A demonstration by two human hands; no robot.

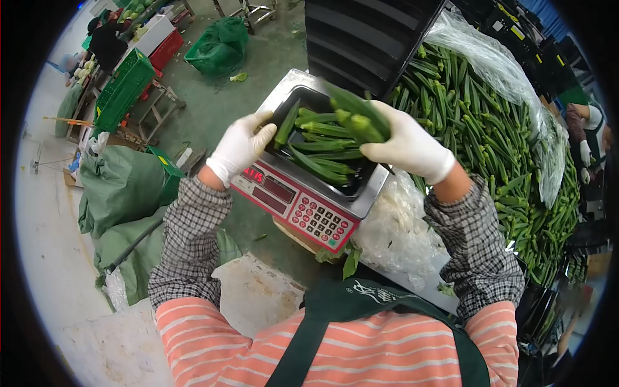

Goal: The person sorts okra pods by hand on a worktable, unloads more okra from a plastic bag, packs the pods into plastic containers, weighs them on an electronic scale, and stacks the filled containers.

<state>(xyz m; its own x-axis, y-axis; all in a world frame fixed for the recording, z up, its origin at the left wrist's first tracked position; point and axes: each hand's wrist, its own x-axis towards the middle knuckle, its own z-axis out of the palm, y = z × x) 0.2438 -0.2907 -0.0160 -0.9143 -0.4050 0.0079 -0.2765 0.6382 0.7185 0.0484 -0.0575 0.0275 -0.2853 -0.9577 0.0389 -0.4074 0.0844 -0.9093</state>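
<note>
My right hand (pixel 409 143), in a white glove, is closed around a bunch of green okra (pixel 354 116), held over the right side of a black tray (pixel 353 191). The raised pods are slightly blurred. My left hand (pixel 242 147), also gloved, has its thumb and fingers curled at the tray's left rim, close to an upright-leaning pod. Several okra pods (pixel 325 145) lie inside the tray. Under it is a digital scale (pixel 293 205) with a red-edged keypad and a lit red display, partly covered by my left hand.
A large heap of okra (pixel 477 129) lies to the right, partly under clear plastic film (pixel 509 64). Crumpled plastic (pixel 396 235) sits beside the scale. A black crate (pixel 367 39) stands behind it. Green sacks (pixel 122 193) are at left. Another person (pixel 590 138) is at far right.
</note>
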